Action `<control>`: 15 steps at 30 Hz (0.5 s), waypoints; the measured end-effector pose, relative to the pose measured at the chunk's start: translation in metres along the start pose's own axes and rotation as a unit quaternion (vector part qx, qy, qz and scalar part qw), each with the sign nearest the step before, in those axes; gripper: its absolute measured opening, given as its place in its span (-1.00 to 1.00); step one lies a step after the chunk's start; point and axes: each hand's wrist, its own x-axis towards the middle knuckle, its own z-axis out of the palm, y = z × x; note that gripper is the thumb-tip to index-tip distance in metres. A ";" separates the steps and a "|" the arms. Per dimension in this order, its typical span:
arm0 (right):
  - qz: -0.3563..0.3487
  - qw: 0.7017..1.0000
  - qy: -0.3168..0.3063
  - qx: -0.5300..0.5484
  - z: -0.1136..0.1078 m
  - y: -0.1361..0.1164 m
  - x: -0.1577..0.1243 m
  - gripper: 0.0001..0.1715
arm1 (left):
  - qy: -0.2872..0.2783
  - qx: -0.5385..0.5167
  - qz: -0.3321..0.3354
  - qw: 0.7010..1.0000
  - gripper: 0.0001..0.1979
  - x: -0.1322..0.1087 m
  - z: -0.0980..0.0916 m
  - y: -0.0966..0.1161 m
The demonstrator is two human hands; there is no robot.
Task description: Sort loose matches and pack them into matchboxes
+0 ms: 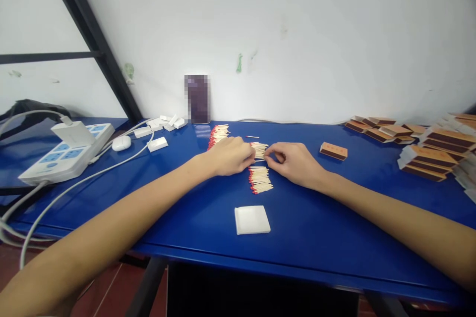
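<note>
Several red-headed matchsticks lie in a row point(261, 180) on the blue table, and a second group point(259, 149) lies just beyond it. A single matchstick point(260, 160) spans the gap between my two hands. My left hand point(233, 156) is closed, its fingertips at the left end of that matchstick and partly hidden. My right hand point(295, 162) pinches at the right end with thumb and forefinger. Behind my left hand is a larger pile of matches point(218, 134), partly covered by it. Nearer me lies a shallow white square tray point(253, 220).
A closed matchbox point(333, 151) lies to the right, with matchbox sleeves point(427, 161) stacked farther right. Small white boxes point(158, 144), an earbud case point(121, 143), cables and a power strip point(69, 153) are on the left. A dark phone-like object point(200, 99) leans on the wall.
</note>
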 end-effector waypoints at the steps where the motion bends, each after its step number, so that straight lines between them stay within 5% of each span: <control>1: -0.004 1.000 -0.002 -0.002 0.000 0.000 0.001 -0.86 | 0.007 -0.007 -0.006 1.000 -0.78 -0.001 0.001 0.002; 15: -0.025 0.999 -0.028 0.023 -0.004 0.000 0.002 -0.82 | 0.015 -0.099 0.029 0.995 -0.86 -0.017 0.004 0.008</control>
